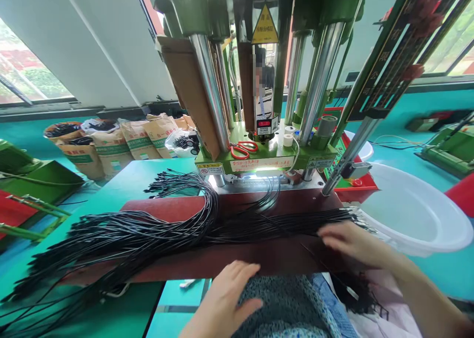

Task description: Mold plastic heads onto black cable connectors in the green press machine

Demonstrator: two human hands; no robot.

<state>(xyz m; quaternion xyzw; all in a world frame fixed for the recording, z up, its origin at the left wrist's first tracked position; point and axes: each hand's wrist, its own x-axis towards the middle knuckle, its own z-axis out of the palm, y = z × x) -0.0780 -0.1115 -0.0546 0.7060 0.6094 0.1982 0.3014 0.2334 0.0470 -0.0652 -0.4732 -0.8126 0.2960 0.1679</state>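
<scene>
A thick bundle of thin black cables point(122, 234) lies across the brown work board point(177, 264) in front of a green press point(266, 155). Some cables curve up toward the press's lit lower opening point(259, 180). My left hand point(231, 298) is held over the board's front edge, thumb apart from the fingers, with nothing in it. Near the right end of the bundle, my right hand point(348, 239) reaches in with fingers loosely bent and slightly blurred; nothing shows in its grasp. Silvery cable ends point(361, 218) lie just beyond it.
Red-handled scissors point(243, 149) rest on the press ledge. A large white tub point(414, 209) stands at right, beside a red tray point(357, 192). More black cables point(351, 293) lie by my lap at lower right. Paper sacks point(114, 145) line the back left.
</scene>
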